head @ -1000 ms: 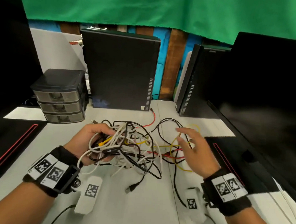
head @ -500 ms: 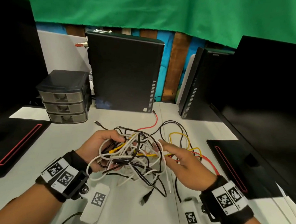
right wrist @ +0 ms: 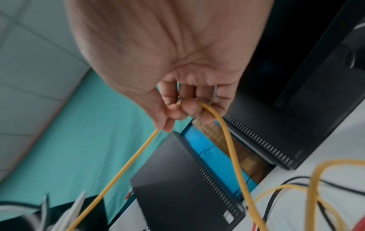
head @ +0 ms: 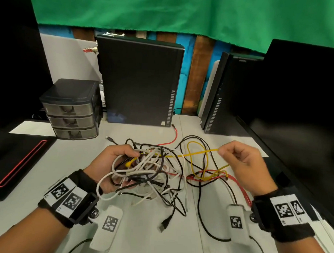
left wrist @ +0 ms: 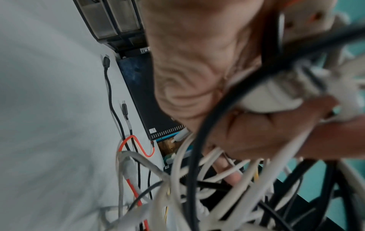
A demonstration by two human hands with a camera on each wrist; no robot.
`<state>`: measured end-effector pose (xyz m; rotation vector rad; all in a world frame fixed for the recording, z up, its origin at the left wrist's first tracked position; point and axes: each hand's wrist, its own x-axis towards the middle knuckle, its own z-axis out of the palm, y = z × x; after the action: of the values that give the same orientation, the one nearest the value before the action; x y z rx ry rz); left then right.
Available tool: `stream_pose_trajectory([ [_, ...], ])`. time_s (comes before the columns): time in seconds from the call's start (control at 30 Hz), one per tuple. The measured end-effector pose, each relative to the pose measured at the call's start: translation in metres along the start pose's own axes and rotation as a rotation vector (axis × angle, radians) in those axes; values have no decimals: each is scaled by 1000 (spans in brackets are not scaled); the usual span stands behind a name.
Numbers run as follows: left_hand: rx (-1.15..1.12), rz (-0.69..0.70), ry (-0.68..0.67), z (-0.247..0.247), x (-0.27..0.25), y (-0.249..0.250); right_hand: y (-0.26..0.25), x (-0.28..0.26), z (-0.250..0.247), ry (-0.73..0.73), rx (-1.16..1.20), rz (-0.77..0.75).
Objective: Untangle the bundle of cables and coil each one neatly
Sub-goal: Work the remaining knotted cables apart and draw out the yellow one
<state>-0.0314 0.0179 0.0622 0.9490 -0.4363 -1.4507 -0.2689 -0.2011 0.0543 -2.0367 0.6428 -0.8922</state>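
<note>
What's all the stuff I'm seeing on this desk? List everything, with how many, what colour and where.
cable bundle: one tangle, mostly white and black cables, near middle, held up
yellow cable: one, runs from the tangle to the right, loops on the table
red cable: at least one, among the loose cables on the right; a red stretch also near the middle tower
black cables: several, loose on the table
table: one, light grey
drawer unit: one, dark grey, three drawers, back left
computer towers: two, black, at the back
green cloth: one, across the top
left hand: grips the tangle
right hand: pinches the yellow cable
</note>
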Motion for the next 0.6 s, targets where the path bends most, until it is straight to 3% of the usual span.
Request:
stream_pose_trajectory([
  [0.1,-27,30,84,3,-1,5,11,6,-16,194,-2,30],
  [0.23,-1,36,127,4,2,2,11,6,-13,326,-75,21],
  [0.6,-25,126,32,-19,-3,10,22,9,-7,580,-117,81],
])
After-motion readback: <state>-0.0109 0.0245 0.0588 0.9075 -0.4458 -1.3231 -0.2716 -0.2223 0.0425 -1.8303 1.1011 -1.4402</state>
